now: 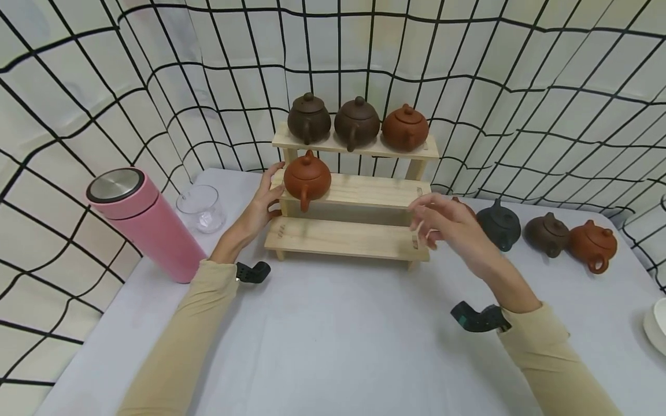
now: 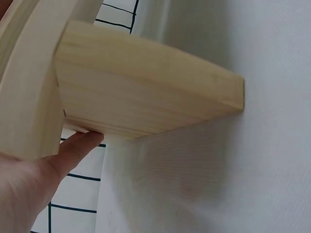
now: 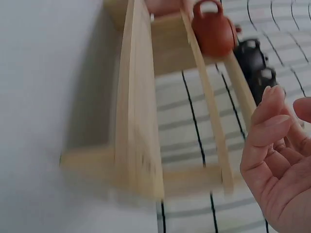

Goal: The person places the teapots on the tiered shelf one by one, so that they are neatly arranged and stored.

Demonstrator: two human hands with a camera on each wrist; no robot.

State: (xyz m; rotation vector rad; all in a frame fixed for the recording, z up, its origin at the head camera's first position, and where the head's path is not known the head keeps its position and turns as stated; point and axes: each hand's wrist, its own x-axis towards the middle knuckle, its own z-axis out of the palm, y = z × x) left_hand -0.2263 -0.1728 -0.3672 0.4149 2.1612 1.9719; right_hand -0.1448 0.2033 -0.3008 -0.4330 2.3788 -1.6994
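Observation:
A three-tier wooden stand (image 1: 346,240) faces me. My left hand (image 1: 258,205) grips its left end at the middle shelf (image 1: 380,190); in the left wrist view, fingers (image 2: 80,148) reach along the end board (image 2: 141,92). Close beside that hand, an orange-brown teapot (image 1: 307,178) sits on the middle shelf. Off the stand's right end, my right hand (image 1: 458,228) hangs in the air, loosely curled and holding nothing. Two dark brown teapots (image 1: 309,118) and a reddish-brown teapot (image 1: 404,128) line the top shelf.
On the right of the white cloth stand a dark grey teapot (image 1: 498,225), a brown teapot (image 1: 546,234) and an orange teapot (image 1: 592,245); another is mostly hidden behind my right hand. A pink thermos (image 1: 151,225) and a clear glass (image 1: 200,208) stand left. Black wire grid (image 1: 338,34) surrounds the table.

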